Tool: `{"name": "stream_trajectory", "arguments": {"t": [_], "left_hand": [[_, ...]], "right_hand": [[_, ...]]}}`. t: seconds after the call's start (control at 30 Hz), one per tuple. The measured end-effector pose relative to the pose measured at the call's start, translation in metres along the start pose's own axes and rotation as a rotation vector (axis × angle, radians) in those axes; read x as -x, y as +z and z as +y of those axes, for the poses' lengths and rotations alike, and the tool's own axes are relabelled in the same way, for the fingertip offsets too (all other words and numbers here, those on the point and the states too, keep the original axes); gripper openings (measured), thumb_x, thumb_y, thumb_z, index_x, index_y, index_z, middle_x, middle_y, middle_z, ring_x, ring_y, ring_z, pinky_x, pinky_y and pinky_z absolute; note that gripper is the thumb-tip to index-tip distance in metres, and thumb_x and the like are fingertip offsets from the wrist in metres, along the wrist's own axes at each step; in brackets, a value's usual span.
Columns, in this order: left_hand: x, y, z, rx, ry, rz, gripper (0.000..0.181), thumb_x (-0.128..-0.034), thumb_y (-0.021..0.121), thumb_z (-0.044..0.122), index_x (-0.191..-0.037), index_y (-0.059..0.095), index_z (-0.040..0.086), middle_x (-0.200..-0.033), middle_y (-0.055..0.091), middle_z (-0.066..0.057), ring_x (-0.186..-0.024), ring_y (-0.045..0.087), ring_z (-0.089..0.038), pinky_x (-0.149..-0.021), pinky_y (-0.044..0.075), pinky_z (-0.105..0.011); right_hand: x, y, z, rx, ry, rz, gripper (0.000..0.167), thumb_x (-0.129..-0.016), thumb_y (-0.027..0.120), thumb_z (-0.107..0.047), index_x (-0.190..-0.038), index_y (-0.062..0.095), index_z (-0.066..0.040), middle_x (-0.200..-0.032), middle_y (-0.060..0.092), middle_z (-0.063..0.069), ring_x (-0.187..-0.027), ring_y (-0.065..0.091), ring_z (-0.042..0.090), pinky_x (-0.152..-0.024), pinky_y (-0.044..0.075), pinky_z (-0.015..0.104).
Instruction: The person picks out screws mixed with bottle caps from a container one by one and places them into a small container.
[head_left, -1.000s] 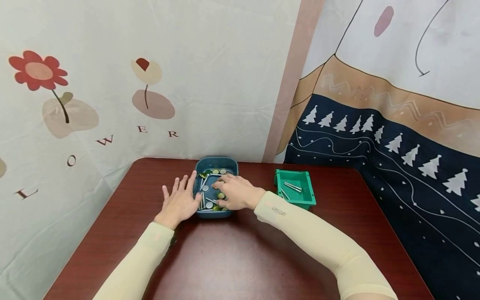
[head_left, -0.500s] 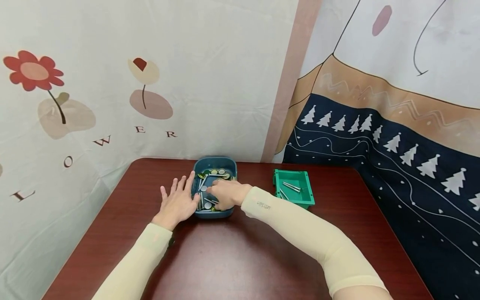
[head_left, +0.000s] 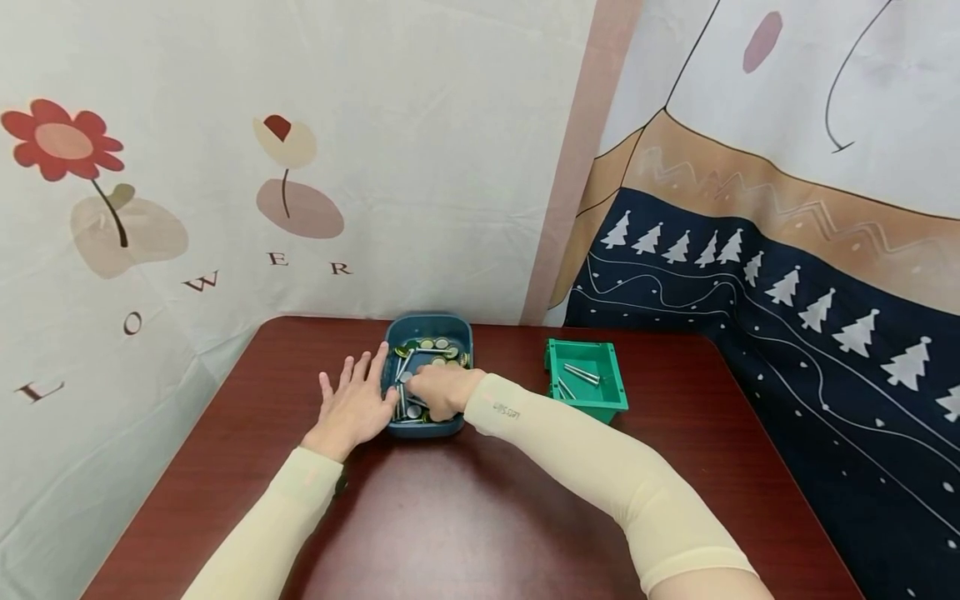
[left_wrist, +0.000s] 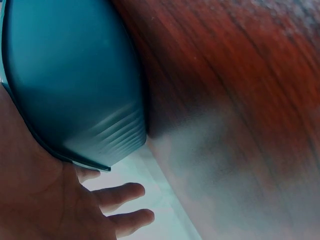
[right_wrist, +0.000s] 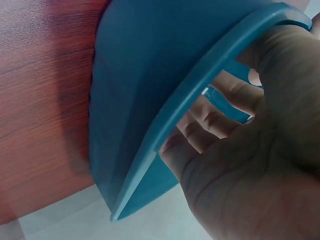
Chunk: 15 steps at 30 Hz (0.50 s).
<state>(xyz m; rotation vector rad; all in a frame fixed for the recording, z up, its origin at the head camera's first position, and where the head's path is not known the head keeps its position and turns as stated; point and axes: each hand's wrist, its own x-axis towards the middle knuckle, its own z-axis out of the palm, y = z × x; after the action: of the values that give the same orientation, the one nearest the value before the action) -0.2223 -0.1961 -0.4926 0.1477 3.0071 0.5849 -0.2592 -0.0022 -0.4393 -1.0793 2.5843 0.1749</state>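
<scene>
A blue plastic bin (head_left: 427,325) near the table's back edge contains several long metal rods or bolts and round gold and silver discs (head_left: 442,342). My left hand (head_left: 349,412), fingers straight and spread, rests against the bin's left rim; the left wrist view shows its palm at the bin's wall (left_wrist: 75,75). My right hand (head_left: 441,389) reaches down into the bin over its right side. In the right wrist view, its bent fingers (right_wrist: 197,122) are inside, behind the rim (right_wrist: 170,115). Whether they hold anything is hidden.
To the right of the bin stands a small green box (head_left: 611,371) with several metal rods (head_left: 582,374) in it. Both containers sit on a dark red wooden table (head_left: 427,517). Patterned cloth (head_left: 435,167) hangs behind the table.
My right hand has moved left and deeper into the bin, and its spread fingers have drawn together and bent downward. My left hand has stayed at the rim.
</scene>
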Motion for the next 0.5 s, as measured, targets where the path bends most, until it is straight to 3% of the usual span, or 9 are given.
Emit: {"name": "stream_trajectory", "arguments": {"t": [0.1,0.3,0.5], "left_hand": [[0.0002,-0.0001,-0.0002,0.003,0.001,0.002,0.084,-0.1202,0.048,0.041,-0.19,0.007,0.022,-0.193,0.019,-0.03,-0.18,0.011,-0.061,-0.136,-0.002,-0.092],[-0.0001,0.0012,-0.0012,0.002,0.001,0.006,0.084,-0.1198,0.048,0.041,-0.19,0.007,0.022,-0.193,0.021,-0.03,-0.18,0.011,-0.061,-0.136,-0.001,-0.092],[-0.0002,0.0022,-0.0014,0.012,0.006,0.014,0.084,-0.1193,0.048,0.041,-0.19,0.008,0.022,-0.192,0.022,-0.03,-0.18,0.011,-0.061,-0.135,-0.003,-0.092]], "right_hand": [[-0.0002,0.0,-0.0018,0.012,0.006,0.001,0.047,-0.111,0.076,-0.013,-0.157,0.071,-0.02,-0.156,0.073,0.006,-0.138,0.072,0.021,-0.107,0.066,0.039],[-0.0006,0.0022,-0.0023,0.011,0.012,-0.015,0.051,-0.111,0.077,-0.013,-0.161,0.066,-0.017,-0.137,0.08,0.006,-0.118,0.075,0.019,-0.093,0.065,0.033],[-0.003,0.0053,-0.0021,0.017,0.042,-0.027,0.071,-0.112,0.078,-0.018,-0.177,0.051,-0.018,-0.153,0.074,0.008,-0.134,0.073,0.019,-0.108,0.064,0.035]]}}
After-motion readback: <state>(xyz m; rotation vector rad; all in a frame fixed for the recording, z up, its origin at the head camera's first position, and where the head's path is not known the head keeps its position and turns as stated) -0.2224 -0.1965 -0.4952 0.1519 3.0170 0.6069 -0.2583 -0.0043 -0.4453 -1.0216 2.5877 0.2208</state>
